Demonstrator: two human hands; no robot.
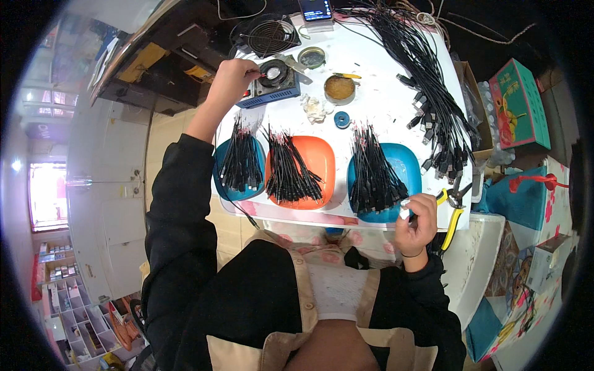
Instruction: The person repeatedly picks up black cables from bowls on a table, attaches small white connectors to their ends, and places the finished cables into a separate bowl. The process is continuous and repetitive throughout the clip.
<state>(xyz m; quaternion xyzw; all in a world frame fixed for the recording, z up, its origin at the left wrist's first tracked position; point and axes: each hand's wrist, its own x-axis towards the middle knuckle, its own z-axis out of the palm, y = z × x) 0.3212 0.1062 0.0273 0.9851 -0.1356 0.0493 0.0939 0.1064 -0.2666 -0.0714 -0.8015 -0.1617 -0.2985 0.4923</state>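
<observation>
My left hand point(232, 77) reaches far forward and pinches a thin wire end at the round pot point(273, 72) on top of a small blue box point(272, 93). My right hand point(417, 222) is curled at the table's near edge, holding a short black cable end beside the right blue plate point(408, 170). That plate carries a bundle of short black cables. An orange plate point(318, 161) and a left blue plate point(226, 182) each hold similar bundles. A big sheaf of long black cables with plugs point(433, 105) lies along the right of the white table point(377, 105).
Yellow-handled pliers point(455, 213) lie right of my right hand. A round tin point(340, 88), a small open tin point(311, 57), a blue tape roll point(341, 119), a crumpled tissue point(317, 108), a fan point(266, 34) and a phone point(317, 9) sit at the back. Coloured boxes point(518, 105) stand to the right.
</observation>
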